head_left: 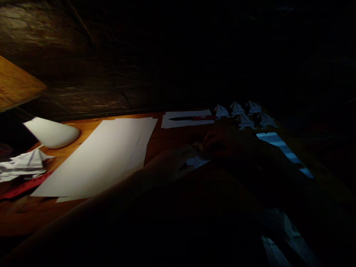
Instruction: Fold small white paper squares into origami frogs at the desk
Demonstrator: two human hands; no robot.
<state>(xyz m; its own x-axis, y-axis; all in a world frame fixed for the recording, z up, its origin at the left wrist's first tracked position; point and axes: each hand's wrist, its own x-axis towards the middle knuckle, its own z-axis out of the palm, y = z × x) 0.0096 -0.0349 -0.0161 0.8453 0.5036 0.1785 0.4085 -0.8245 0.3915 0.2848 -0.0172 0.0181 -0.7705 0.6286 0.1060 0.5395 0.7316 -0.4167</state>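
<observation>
A small piece of folded white paper [198, 162] lies low over the dark table, between my two hands. My left hand [176, 161] comes in from the lower left, its thumb and fingers closed on the paper's left side. Opposite it, my right hand [222, 144] has curled fingers meeting the paper's upper edge near the left fingertips. Deep shadow covers most of the right hand, and the exact folds are hard to make out.
Large white sheets [97, 159] lie left, near a lamp's white base [52, 131], crumpled-looking folded paper [26, 163] and a red strip [26, 185]. Behind are a knife [180, 118] on paper and several folded paper figures [237, 108]. A lit phone [283, 150] lies right.
</observation>
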